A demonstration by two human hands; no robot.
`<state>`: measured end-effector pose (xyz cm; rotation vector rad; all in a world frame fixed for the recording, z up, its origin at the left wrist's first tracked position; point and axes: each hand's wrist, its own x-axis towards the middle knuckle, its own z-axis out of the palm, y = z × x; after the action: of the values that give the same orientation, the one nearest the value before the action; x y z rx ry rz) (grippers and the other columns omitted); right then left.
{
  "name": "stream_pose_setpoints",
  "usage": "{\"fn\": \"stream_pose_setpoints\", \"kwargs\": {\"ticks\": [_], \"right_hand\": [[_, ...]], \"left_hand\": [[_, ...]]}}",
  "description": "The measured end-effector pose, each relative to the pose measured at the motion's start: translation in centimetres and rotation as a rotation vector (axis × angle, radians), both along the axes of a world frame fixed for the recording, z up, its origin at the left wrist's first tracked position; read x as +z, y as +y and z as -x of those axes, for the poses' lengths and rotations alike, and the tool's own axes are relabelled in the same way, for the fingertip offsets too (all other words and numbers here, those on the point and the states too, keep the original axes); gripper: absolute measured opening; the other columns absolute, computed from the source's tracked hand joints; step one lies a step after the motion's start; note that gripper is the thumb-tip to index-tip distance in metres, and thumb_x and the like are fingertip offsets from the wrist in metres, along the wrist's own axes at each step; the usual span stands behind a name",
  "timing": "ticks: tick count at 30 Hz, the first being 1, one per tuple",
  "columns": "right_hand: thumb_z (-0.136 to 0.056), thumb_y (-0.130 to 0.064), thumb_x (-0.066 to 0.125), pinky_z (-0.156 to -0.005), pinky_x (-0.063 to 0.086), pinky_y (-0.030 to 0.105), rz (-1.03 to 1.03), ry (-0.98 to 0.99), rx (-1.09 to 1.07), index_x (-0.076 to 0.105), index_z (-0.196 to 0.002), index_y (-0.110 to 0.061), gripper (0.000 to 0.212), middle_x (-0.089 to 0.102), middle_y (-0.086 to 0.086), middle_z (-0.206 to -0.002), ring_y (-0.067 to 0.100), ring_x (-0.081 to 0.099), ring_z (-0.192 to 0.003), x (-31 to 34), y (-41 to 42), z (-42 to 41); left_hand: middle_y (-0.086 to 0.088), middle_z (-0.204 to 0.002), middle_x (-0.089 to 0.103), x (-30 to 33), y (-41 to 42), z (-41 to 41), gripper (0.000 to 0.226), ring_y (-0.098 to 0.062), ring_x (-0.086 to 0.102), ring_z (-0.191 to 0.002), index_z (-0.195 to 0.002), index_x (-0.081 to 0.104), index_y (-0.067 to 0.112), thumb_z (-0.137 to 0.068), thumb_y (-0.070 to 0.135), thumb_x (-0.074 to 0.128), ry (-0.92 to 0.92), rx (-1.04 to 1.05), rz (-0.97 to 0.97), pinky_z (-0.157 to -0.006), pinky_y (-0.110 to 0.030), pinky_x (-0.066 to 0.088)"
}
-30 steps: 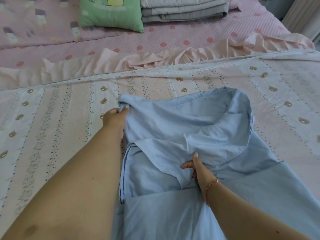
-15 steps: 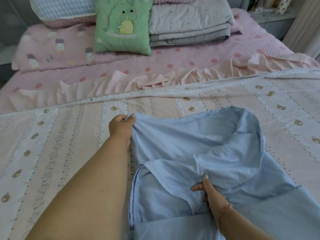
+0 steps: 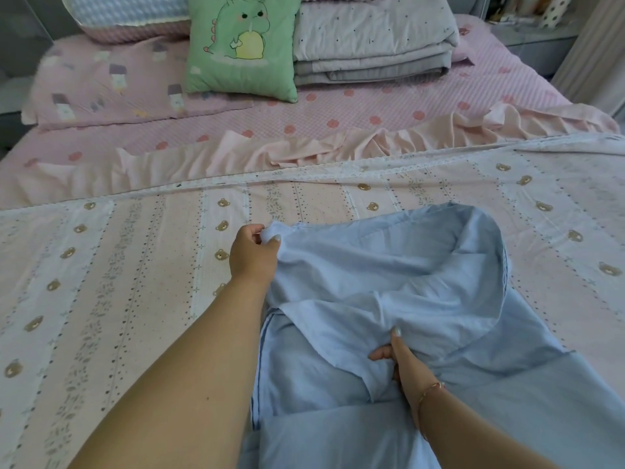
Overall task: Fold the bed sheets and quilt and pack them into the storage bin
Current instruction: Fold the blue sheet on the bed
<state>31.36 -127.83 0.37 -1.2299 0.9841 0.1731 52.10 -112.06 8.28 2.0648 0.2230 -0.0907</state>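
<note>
Item: pale blue cotton sheet | my left hand pinches its far corner | my right hand grips its mid-fold, keeping layers aligned.

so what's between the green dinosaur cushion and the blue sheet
In the head view: pink dotted bedspread, a ruffled peach sheet edge, then the bear-print striped sheet.
</note>
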Motion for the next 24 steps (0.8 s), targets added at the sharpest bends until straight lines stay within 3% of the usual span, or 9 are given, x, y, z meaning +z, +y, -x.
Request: {"fn": "stream_pose_setpoints", "kwargs": {"ticks": [4,9,11,15,18,20,22,24], "right_hand": [[-0.095,-0.052,0.038,-0.072,0.043,0.024,-0.043,0.033,-0.009,0.063,-0.064,-0.005,0.061,0.056,0.003,-0.063,0.015,0.05,-0.07,0.8,0.0,-0.3],[-0.096,-0.053,0.036,-0.091,0.043,0.033,-0.052,0.067,-0.001,0.061,-0.06,-0.006,0.064,0.06,0.005,-0.063,0.018,0.052,-0.076,0.9,0.1,-0.6],[-0.096,-0.053,0.036,-0.088,0.044,0.032,-0.068,0.075,0.003,0.061,-0.059,-0.006,0.064,0.058,0.004,-0.057,0.017,0.051,-0.071,1.1,0.0,-0.6],[-0.094,-0.055,0.037,-0.075,0.043,0.026,-0.049,0.09,0.013,0.061,-0.056,-0.009,0.064,0.058,0.001,-0.057,0.013,0.048,-0.067,1.1,0.2,-0.8],[-0.093,-0.058,0.038,-0.099,0.042,0.034,-0.005,0.08,0.051,0.061,-0.056,-0.015,0.061,0.059,0.003,-0.074,0.02,0.055,-0.085,0.9,0.2,-0.5],[-0.093,-0.055,0.042,-0.098,0.041,0.033,0.092,0.095,0.067,0.056,-0.072,-0.015,0.047,0.054,0.003,-0.079,0.022,0.052,-0.092,1.6,0.3,0.2],[-0.09,-0.046,0.053,-0.078,0.04,0.029,0.292,0.104,-0.097,0.05,-0.088,-0.014,0.033,0.051,0.004,-0.08,0.022,0.051,-0.088,2.1,0.4,1.3],[-0.082,-0.041,0.065,-0.081,0.041,0.032,0.488,0.148,-0.409,0.051,-0.097,-0.01,0.037,0.057,0.01,-0.097,0.029,0.054,-0.097,3.5,-0.4,2.1]], "left_hand": [[0.006,-0.101,0.056,0.1,-0.9,1.6,0.028,-0.017,0.054,-0.092,-0.116,0.054,0.016,-0.09,0.023,0.063,-0.021,-0.026,-0.07,-0.078,-0.028,0.042],[0.005,-0.093,0.054,0.6,-1.6,4.0,0.019,-0.018,0.053,-0.087,-0.103,0.055,0.01,-0.086,0.015,0.064,-0.124,0.061,-0.171,-0.068,-0.025,0.042],[-0.004,-0.102,0.06,0.0,-1.8,6.4,0.029,-0.025,0.056,-0.096,-0.106,0.057,0.003,-0.08,0.015,0.065,-0.154,0.175,-0.21,-0.077,-0.035,0.049],[-0.022,-0.121,0.055,-1.9,-2.7,13.7,0.052,-0.038,0.05,-0.113,-0.119,0.054,-0.003,-0.074,0.016,0.072,0.052,0.398,-0.142,-0.097,-0.045,0.044],[-0.023,-0.133,0.043,-2.1,-3.7,17.9,0.068,-0.039,0.04,-0.125,-0.129,0.045,-0.003,-0.075,0.022,0.078,0.194,0.506,-0.041,-0.104,-0.047,0.038],[-0.021,-0.137,0.042,-1.7,-4.5,19.4,0.076,-0.037,0.042,-0.126,-0.134,0.04,-0.002,-0.078,0.032,0.077,0.291,0.533,0.027,-0.103,-0.046,0.039],[-0.018,-0.133,0.047,-1.8,-5.2,20.0,0.081,-0.035,0.05,-0.119,-0.134,0.038,-0.002,-0.077,0.041,0.076,0.408,0.545,0.16,-0.096,-0.043,0.045],[-0.014,-0.121,0.054,-1.8,-5.6,19.9,0.082,-0.032,0.057,-0.108,-0.127,0.042,-0.001,-0.072,0.049,0.077,0.549,0.501,0.271,-0.092,-0.039,0.049]]}}
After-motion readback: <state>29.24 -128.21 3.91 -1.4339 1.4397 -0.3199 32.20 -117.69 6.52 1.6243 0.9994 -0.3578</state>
